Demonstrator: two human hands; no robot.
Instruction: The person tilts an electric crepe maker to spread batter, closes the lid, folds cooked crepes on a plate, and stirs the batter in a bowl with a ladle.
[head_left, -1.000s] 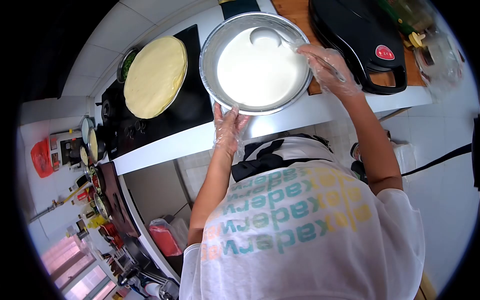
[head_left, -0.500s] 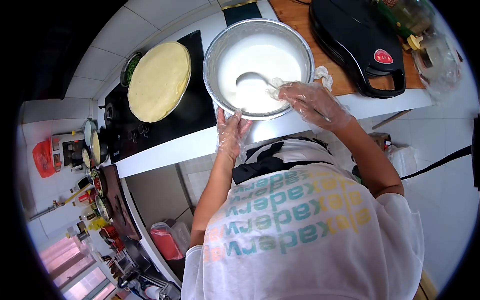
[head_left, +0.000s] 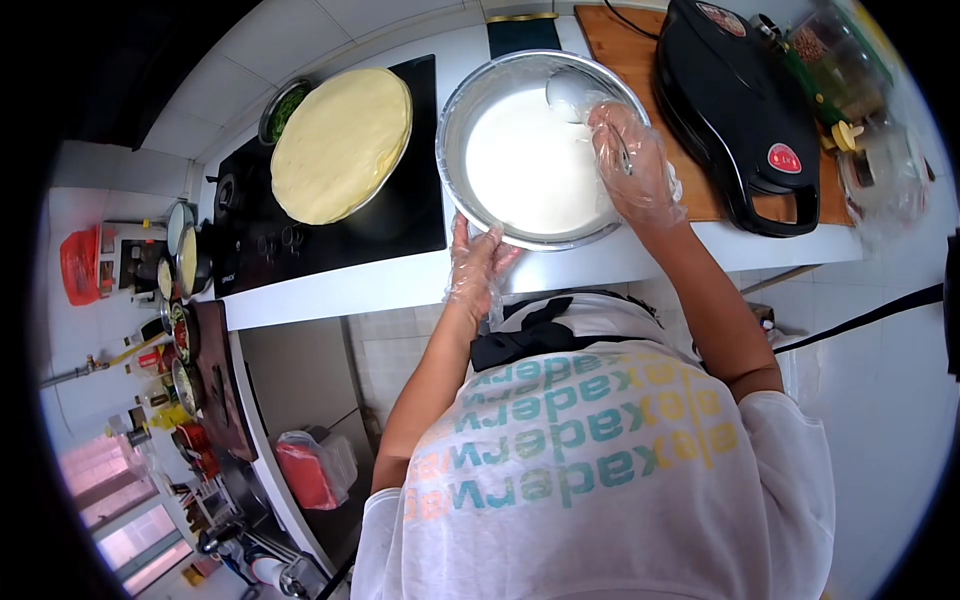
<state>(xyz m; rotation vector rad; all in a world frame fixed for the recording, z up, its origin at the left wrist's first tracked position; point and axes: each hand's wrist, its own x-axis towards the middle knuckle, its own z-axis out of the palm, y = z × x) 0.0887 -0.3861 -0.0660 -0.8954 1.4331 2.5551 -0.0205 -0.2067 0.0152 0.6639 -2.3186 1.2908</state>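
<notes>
One ladle [head_left: 570,91], clasped in the gloved right hand [head_left: 636,168], slants across one metal bowl [head_left: 453,160] of white liquid [head_left: 525,165], scoop pointing away and leftward, handle back toward the person [head_left: 600,500]; the left hand [head_left: 477,262], set apart, grips the bowl's near rim.

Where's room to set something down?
The stove has bare black glass between the pancakes and the bowl. The white counter has a bare strip in front of the stove. The wooden board shows a narrow gap between the bowl and the black machine. It's crowded right of the machine, with containers.
</notes>
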